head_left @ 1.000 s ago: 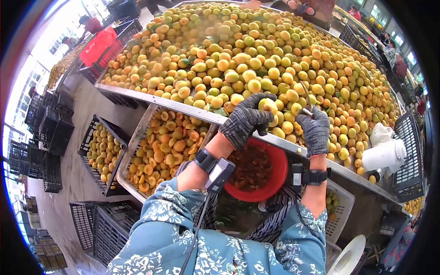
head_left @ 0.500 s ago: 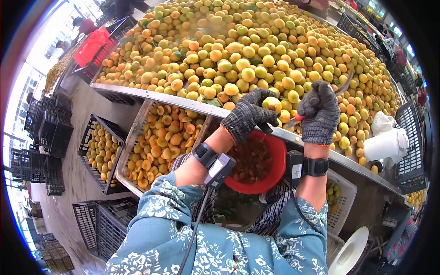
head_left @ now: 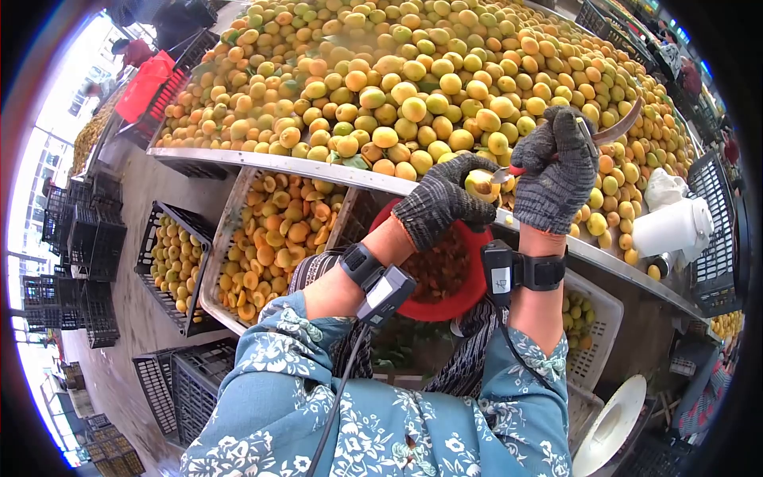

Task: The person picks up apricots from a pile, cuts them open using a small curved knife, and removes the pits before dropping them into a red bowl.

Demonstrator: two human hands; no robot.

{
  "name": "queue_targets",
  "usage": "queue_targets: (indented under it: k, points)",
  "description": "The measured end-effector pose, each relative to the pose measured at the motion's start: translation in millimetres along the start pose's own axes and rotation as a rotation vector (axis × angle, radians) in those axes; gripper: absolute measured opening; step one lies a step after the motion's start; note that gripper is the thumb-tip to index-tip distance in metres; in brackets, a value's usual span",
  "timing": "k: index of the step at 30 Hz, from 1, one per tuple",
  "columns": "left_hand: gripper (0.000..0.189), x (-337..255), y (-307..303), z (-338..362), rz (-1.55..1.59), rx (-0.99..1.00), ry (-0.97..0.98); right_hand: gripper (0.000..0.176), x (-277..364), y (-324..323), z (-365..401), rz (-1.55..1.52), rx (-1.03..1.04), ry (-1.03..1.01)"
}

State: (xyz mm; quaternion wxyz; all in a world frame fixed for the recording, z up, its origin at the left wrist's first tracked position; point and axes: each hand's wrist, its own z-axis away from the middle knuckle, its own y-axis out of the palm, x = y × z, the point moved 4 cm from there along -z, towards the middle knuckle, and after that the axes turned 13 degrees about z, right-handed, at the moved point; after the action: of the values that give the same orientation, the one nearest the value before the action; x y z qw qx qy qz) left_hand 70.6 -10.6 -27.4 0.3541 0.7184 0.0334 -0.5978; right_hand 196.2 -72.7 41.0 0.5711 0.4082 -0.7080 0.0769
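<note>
In its dark knit glove, my left hand (head_left: 447, 202) is closed around an apricot (head_left: 482, 186) whose pale cut flesh shows at the front edge of the heap. My gloved right hand (head_left: 558, 168) grips a pitting knife; its short metal tip (head_left: 501, 175), beside a red part, is right at the apricot. From the other side of that fist a curved blade (head_left: 620, 124) sticks out to the right. A red basin (head_left: 470, 288) with brown pits sits below my hands, partly hidden by my left arm.
A metal-edged table (head_left: 318, 164) bears a large heap of apricots (head_left: 413, 87). Left of my knees stands a pale crate (head_left: 213, 274) of halved fruit, beside a black crate (head_left: 205, 238) of whole ones. At the right are a white bucket (head_left: 671, 232) and a black crate (head_left: 710, 230).
My right hand has turned and risen slightly, bringing the tool's metal tip onto the apricot. My left hand has shifted a little right; the apricot now shows cut flesh.
</note>
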Motion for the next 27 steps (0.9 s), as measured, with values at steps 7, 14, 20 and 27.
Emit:
queue_targets:
  k: [7, 14, 20, 27]
  points:
    - [0.049, 0.9, 7.5, 5.7, 0.059, -0.034, -0.116, 0.017, 6.0, 9.2, 7.4, 0.025, 0.002, -0.002]
    - [0.056, -1.1, 4.9, 2.6, -0.328, -0.045, 0.109, 0.016, 7.2, 11.4, 9.6, 0.124, 0.086, -0.051]
    - [0.056, -3.1, 6.4, 1.7, -0.409, 0.015, 0.132, 0.014, 5.1, 12.7, 11.7, 0.061, 0.085, -0.015]
    - [0.055, -1.4, 5.1, 3.8, -0.359, -0.026, 0.172, 0.014, 6.0, 19.7, 16.2, 0.007, 0.05, 0.006]
